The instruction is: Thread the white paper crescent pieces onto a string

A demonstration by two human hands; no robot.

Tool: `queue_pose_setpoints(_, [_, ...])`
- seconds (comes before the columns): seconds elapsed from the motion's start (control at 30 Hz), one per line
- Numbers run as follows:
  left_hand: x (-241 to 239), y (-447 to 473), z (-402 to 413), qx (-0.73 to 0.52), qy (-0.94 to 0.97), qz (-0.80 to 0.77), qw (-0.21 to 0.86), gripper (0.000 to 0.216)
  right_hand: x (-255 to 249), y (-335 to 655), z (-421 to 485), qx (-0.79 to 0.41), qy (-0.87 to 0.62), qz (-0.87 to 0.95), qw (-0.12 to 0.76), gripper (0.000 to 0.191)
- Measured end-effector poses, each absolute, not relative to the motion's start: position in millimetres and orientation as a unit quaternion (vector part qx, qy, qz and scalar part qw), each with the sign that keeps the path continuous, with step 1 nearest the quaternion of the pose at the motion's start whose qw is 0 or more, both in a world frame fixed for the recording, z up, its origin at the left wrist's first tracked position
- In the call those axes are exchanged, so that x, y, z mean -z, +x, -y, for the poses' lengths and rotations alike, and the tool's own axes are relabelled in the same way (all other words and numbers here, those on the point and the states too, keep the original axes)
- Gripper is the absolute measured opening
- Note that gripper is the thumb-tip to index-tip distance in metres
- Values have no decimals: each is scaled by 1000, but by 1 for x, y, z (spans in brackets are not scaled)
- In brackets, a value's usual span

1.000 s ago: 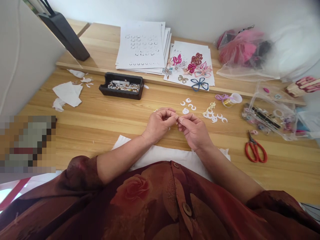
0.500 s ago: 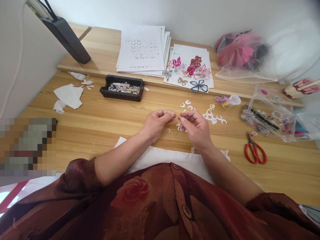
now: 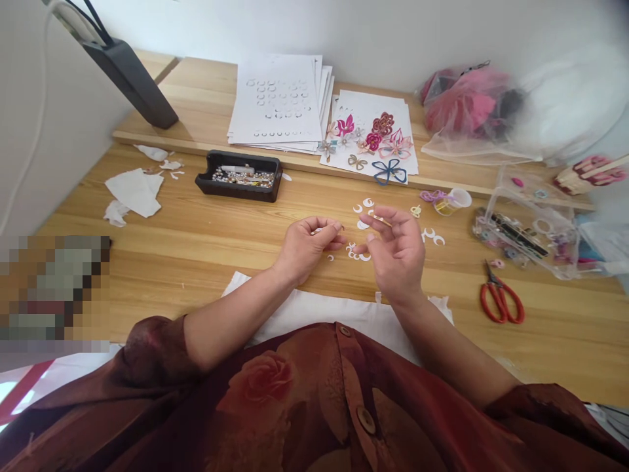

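Two fingers of my right hand [image 3: 398,255] pinch a thin gold sliver [image 3: 382,220]; my curled left hand [image 3: 304,249] grips something I cannot make out.

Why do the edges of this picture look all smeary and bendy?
In the head view, the wide lens bends the wooden shelf edge and stretches things near the corners; the pink bundle in clear wrap at top right looks hazy; a blocky pixelated patch covers the lower left; the red scissors stay fairly sharp.

Wht wall [image 3: 344,26], pine desk [image 3: 565,354], back shelf [image 3: 196,85]
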State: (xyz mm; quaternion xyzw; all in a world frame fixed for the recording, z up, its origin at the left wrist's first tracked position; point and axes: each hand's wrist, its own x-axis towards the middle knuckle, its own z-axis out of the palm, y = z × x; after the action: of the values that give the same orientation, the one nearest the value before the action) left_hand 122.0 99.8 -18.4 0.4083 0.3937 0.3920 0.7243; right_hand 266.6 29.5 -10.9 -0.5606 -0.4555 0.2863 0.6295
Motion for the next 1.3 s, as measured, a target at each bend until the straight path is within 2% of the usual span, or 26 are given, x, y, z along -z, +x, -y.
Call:
queue_pose_setpoints(0.33, [17, 122, -97, -408, 444, -387, 698, 33, 8, 261, -27, -402, -539, 375, 638, 39])
queue_pose_setpoints(0.5, [14, 122, -92, -403, 507, -397, 650, 23, 13, 254, -25, -454, -538, 380, 600, 46])
queue_pose_setpoints(0.8, [14, 124, -91, -400, 565, -395, 604, 17, 16, 251, -27, -428, -550, 401, 594, 44])
queue_pose_setpoints(1.03, [14, 126, -88, -382, 505, -378, 675, 27, 19, 255, -30, -458, -549, 368, 594, 41])
queue_pose_setpoints(1.3, [14, 123, -92, -377, 519, -399, 655, 29, 17, 257, -33, -453, -540, 372, 604, 29])
